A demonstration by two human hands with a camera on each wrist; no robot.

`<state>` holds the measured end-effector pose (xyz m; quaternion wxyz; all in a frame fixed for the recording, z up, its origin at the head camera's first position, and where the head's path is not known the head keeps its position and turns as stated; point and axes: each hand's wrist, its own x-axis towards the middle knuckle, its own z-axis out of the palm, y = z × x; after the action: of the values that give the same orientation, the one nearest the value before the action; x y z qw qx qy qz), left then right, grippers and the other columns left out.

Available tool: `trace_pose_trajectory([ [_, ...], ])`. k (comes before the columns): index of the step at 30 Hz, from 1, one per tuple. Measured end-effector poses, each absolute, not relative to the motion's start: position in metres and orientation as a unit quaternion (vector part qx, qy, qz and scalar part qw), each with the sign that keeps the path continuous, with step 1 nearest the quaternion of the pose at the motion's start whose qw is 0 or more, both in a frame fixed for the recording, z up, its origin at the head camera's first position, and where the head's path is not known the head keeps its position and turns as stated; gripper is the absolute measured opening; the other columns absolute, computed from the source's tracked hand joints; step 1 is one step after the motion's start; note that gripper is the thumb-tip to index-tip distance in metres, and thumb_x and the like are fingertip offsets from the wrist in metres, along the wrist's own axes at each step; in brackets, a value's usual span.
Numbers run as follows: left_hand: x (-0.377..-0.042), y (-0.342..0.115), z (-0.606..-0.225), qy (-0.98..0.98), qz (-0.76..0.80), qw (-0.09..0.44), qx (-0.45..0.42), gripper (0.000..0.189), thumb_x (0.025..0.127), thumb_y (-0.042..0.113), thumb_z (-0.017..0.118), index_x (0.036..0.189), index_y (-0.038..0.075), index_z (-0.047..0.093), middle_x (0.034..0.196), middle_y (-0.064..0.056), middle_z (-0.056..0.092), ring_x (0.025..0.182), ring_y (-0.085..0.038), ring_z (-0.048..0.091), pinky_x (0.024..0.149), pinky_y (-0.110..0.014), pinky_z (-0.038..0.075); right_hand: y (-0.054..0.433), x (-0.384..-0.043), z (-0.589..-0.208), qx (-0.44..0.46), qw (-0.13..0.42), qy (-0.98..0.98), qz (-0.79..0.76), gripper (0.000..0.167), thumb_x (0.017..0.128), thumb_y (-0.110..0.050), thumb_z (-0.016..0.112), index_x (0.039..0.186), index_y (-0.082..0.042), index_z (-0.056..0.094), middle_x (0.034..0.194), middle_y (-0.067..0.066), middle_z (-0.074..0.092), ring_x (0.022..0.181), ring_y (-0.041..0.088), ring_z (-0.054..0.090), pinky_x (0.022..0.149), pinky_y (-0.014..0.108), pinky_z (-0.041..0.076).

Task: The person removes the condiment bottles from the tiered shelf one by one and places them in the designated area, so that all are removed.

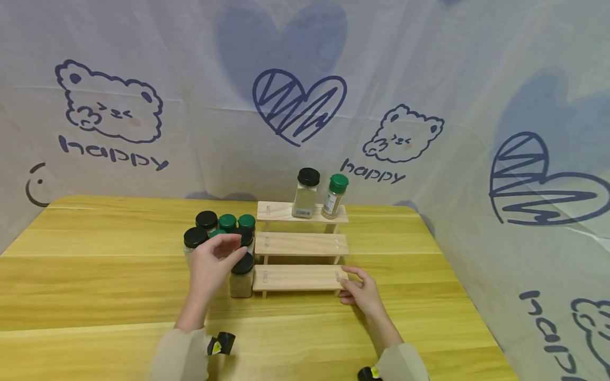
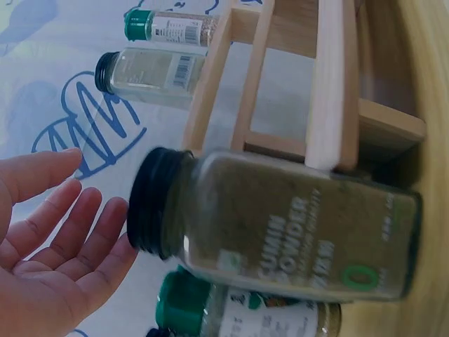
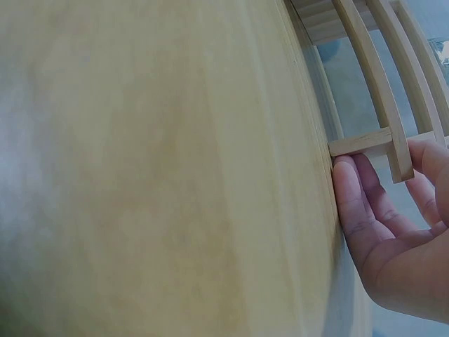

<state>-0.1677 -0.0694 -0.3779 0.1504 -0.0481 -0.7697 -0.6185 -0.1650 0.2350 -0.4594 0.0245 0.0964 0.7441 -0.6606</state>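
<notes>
My left hand [image 1: 213, 264] hovers over the spice jars with fingers loosely bent and nothing in it. Nearest to it in the left wrist view is a glass jar of cumin powder [image 2: 302, 232] with a black lid; a gap shows between fingers and lid. Under the hand, several more jars stand grouped, some with green lids [image 1: 227, 222]. My right hand [image 1: 363, 293] holds the right end of the lowest step of a three-step wooden rack [image 1: 300, 278]. In the right wrist view its fingers [image 3: 358, 196] touch the rack's leg near the tabletop.
On the rack's top step stand a black-lidded jar [image 1: 305, 198] and a smaller green-lidded jar [image 1: 334, 197]. The middle step [image 1: 301, 244] is bare wood. A printed cloth [image 1: 200, 132] hangs behind the wooden table [image 1: 105, 286].
</notes>
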Motion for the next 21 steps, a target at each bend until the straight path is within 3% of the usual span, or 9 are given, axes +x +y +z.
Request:
trace_pose_trajectory([
  [12, -0.181, -0.053, -0.364, -0.782, -0.603, 0.132, -0.085, 0.019, 0.079, 0.005, 0.067, 0.098, 0.000, 0.065, 0.091, -0.012, 0.064, 0.082, -0.020, 0.060, 0.069, -0.022, 0.050, 0.235, -0.164, -0.459, 0.087, 0.021, 0.745, -0.661, 0.036, 0.086, -0.001, 0.056, 0.122, 0.003, 0.050, 0.075, 0.019, 0.064, 0.060, 0.022, 0.061, 0.054, 0.033, 0.054],
  [21, -0.192, -0.041, -0.354, -0.773, -0.608, 0.139, -0.121, 0.019, 0.080, 0.006, 0.067, 0.097, -0.002, 0.065, 0.090, -0.015, 0.064, 0.082, -0.024, 0.060, 0.073, -0.029, 0.050, 0.236, -0.164, -0.460, 0.082, 0.027, 0.748, -0.658, 0.034, 0.086, -0.001, 0.055, 0.120, 0.000, 0.052, 0.075, 0.017, 0.064, 0.059, 0.020, 0.061, 0.054, 0.030, 0.053],
])
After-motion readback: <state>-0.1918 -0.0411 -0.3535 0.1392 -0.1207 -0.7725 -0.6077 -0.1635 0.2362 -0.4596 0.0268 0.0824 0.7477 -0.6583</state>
